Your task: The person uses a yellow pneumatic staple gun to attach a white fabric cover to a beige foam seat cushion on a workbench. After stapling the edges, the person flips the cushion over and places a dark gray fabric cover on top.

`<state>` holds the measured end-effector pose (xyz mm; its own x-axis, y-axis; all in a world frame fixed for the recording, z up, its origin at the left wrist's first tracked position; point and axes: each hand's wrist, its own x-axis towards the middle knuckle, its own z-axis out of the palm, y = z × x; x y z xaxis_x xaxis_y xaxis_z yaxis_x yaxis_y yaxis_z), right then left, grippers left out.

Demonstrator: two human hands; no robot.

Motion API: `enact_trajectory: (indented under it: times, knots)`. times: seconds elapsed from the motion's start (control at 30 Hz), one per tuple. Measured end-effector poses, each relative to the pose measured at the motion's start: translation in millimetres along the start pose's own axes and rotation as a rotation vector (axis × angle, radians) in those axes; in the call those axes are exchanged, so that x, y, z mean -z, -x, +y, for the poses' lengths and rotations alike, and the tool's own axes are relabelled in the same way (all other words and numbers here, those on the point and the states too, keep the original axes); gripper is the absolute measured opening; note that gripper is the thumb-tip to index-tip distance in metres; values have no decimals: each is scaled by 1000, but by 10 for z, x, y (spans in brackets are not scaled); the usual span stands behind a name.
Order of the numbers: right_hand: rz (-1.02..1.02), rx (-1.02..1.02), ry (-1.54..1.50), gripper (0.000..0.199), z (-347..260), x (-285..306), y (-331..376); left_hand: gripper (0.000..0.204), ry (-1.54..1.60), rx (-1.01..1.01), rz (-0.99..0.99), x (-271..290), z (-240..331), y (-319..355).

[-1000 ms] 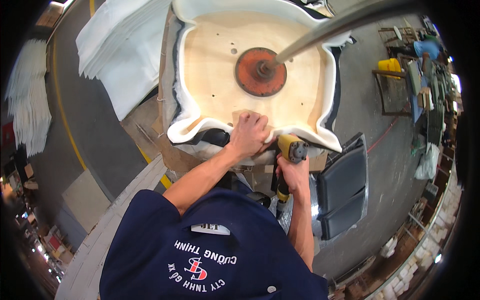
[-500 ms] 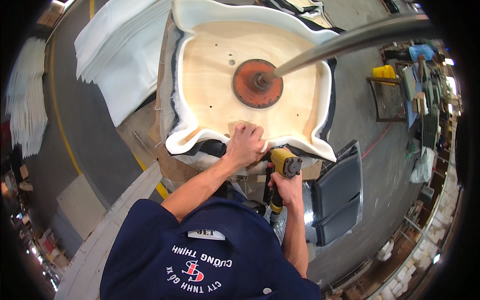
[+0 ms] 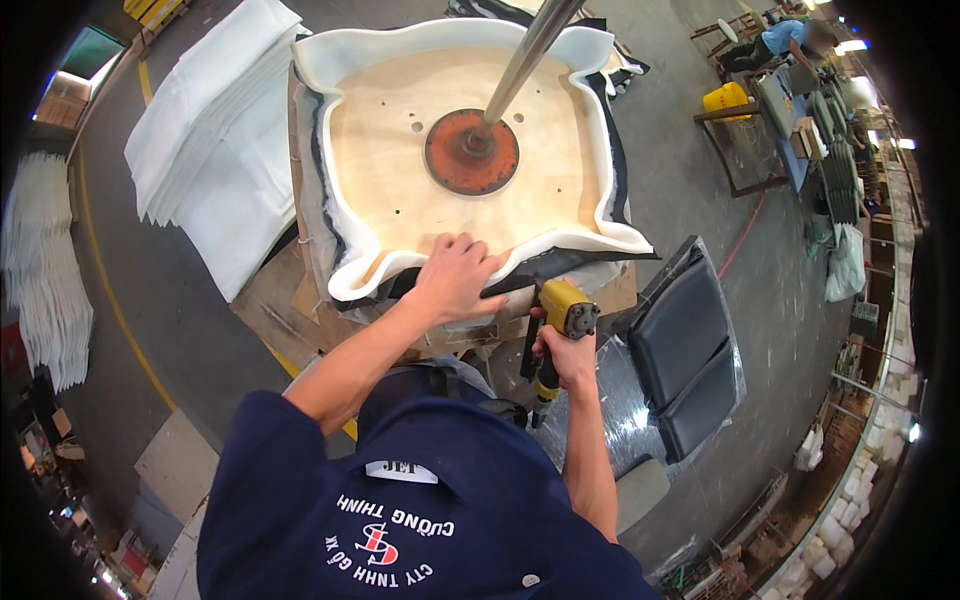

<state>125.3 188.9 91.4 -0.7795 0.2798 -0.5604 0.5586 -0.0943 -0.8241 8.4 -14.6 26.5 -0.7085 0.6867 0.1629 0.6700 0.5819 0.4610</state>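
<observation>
A plywood seat panel (image 3: 400,225) lies in front of me, ringed by upturned white foam (image 3: 350,275) with black cover material (image 3: 555,264) along its outer side. A round orange plate (image 3: 490,165) on a steel rod (image 3: 530,60) rests on the panel. My left hand (image 3: 455,280) lies over the near foam edge, fingers stretched onto the wood and thumb apart. My right hand (image 3: 570,358) is wrapped round the handle of a yellow pneumatic staple gun (image 3: 563,303). Its nose points at the near edge, just right of my left hand.
White sheets (image 3: 215,140) are stacked at the left, with another pile (image 3: 45,270) farther out. Black padded cushions (image 3: 685,350) lie at the right by clear wrap. Beyond stand a metal-framed table (image 3: 735,150), a yellow bucket (image 3: 725,98) and a bent-over person (image 3: 785,42).
My left hand has loosened from its bent grip on the near edge and spread its fingers. The staple gun is slightly back from the edge, and the black cover shows more. The view has shifted.
</observation>
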Motion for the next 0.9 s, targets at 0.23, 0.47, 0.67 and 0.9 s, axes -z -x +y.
enact_trajectory:
  times: [0.23, 0.47, 0.67, 0.9]
  knots:
    - [-25, -36, -22, 88, -184, -39, -60, 51, -72, 49, 70, -172, 51, -69]
    - [-111, -87, 75, 87, -367, -127, -185, 35, -27, 101, 257, -309, 41, -126]
    - [-142, -135, 144, 86, -497, -270, -230, 30, -17, 154, 277, -355, 19, -93]
    - [-120, -120, 251, 78, -565, -357, -342, 30, -38, 237, 275, -328, 54, -123]
